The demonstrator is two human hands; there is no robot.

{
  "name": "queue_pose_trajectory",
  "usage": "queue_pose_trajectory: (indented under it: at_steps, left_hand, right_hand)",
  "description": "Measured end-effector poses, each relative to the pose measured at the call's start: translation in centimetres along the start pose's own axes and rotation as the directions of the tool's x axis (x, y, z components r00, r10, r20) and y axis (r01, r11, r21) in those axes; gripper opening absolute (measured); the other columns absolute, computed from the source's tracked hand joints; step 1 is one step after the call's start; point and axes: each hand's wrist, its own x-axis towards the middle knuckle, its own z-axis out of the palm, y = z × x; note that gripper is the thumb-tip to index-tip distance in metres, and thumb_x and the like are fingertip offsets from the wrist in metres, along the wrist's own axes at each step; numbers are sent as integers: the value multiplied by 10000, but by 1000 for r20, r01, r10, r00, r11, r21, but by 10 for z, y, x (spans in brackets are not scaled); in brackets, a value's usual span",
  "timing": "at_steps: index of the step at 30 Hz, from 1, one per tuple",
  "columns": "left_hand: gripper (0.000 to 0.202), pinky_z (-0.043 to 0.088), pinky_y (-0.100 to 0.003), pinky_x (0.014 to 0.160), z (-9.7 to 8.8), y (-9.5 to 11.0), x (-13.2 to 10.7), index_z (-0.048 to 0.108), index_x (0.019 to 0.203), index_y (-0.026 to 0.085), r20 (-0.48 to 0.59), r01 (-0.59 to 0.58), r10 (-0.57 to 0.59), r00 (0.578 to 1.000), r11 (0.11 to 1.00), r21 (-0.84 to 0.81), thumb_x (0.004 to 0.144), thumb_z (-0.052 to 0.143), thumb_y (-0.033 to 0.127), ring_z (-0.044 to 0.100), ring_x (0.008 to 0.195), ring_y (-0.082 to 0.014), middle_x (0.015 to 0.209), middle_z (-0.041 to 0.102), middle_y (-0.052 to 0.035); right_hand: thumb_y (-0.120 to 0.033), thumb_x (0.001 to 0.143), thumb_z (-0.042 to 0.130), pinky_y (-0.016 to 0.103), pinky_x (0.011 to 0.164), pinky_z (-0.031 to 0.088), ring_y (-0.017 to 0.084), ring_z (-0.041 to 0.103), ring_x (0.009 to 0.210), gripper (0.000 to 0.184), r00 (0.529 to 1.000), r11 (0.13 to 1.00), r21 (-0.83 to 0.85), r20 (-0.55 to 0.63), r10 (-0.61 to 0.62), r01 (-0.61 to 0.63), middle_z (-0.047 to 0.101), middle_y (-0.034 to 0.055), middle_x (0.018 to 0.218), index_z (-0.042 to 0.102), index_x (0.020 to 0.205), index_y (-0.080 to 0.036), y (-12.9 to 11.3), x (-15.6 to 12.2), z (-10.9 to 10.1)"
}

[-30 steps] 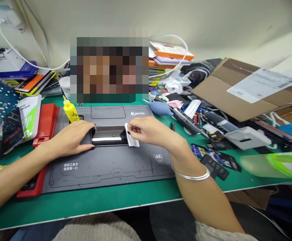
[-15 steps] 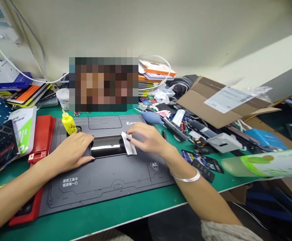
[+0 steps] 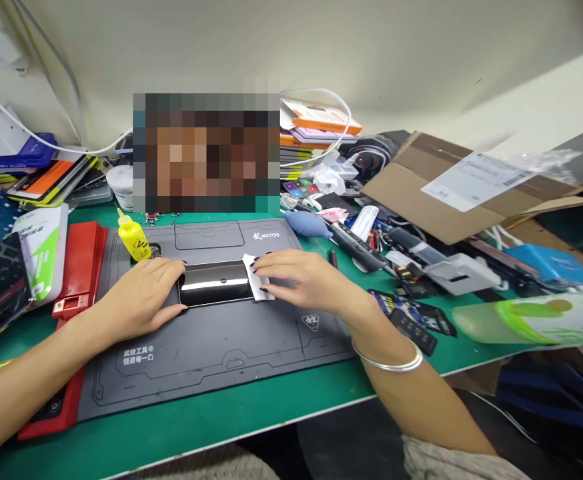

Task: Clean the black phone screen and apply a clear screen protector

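A glossy black smartphone lies flat on a dark grey WKTOO repair mat. My left hand holds the phone's left end, with its fingertips against the edge. My right hand presses a white cloth onto the phone's right end, and the fingers spread across it. The cloth hides that end of the phone. A silver bangle circles my right wrist.
A yellow squeeze bottle stands at the mat's far left corner, beside a red plastic holder. A blue air blower, assorted tools and a cardboard box crowd the green bench's far right.
My right hand has flattened from a pinch at the cloth to fingers spread over it, and the cloth sits slightly farther up the phone. The camera view has shifted slightly.
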Motion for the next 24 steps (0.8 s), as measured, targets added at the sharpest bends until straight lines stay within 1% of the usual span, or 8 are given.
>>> queue_pose_trajectory:
  at_steps: [5,10,13,18,24]
  left_hand:
    - [491,517,-448,955,-2,-2,2,536,1267,86,38,31,-30,999,999,-24,922,621,425,625,1128,-334,1238,654,-201]
    - [484,509,-425,957,-4,0,3,543,1275,78,44,37,-35,998,999,-35,918,619,397,625,1116,-324,1229,653,-200]
    - [488,504,-422,964,-5,1,3,537,1285,68,40,28,-27,999,999,-31,918,626,377,622,1119,-324,1232,649,-206]
    - [444,513,-442,949,-3,2,3,535,1258,75,41,11,-11,999,1000,3,935,609,370,621,1109,-330,1229,649,-204]
    - [428,515,-448,955,0,1,1,519,1264,92,15,-17,17,1000,1000,14,947,595,368,621,1110,-324,1231,649,-194]
  right_hand:
    - [-256,963,573,391,944,588,241,721,1090,220,999,999,-45,45,2,0,758,85,1186,741,1083,-183,-6,2,3]
    - [-251,954,550,419,939,584,264,706,1104,307,997,998,-68,80,7,-2,728,122,1247,687,1208,-146,-13,7,5]
    - [-247,946,535,444,988,561,267,684,1152,362,994,998,-57,109,17,-10,709,126,1283,647,1276,-147,-16,8,6]
    - [-260,952,507,490,1077,506,267,633,1240,401,988,1000,-5,157,18,-17,663,122,1358,601,1331,-169,-21,10,9]
    - [-347,930,583,547,1099,478,327,557,1315,557,973,1000,18,229,21,-25,562,197,1453,504,1423,-99,-37,18,16]
